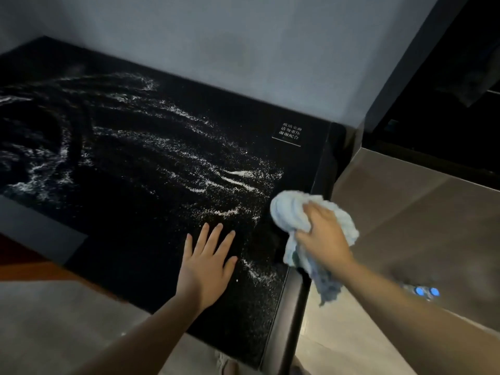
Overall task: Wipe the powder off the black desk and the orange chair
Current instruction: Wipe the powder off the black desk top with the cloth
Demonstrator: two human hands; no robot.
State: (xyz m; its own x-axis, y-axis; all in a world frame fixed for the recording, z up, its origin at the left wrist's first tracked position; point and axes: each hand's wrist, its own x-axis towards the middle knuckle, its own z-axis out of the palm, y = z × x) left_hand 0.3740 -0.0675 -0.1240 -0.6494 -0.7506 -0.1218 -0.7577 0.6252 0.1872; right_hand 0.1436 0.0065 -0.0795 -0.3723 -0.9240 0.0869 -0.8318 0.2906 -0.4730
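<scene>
Resting palm-down on the black desk near its front right corner, the left hand is lying flat with fingers straight and spread, holding nothing. Just beside it, at the desk's right edge, the right hand is gripping a bunched pale blue cloth, fingers curled round the wad. The cloth's rounded upper end is sitting over the desk's edge while a loose tail is hanging down past the side toward the floor (whether the wad is touching the surface cannot be told through the blur). White powder is lying in swirled streaks and scattered grains across most of the desktop, from the far left to the right edge, with a thin patch just right of the left thumb. A small sign with white characters is sitting flat near the far right corner, close to the grey wall. An orange-brown strip is showing at the left, below the desk's front edge; whether it is the orange chair cannot be told. Two small blue lights are glowing on the floor beside the right forearm.
</scene>
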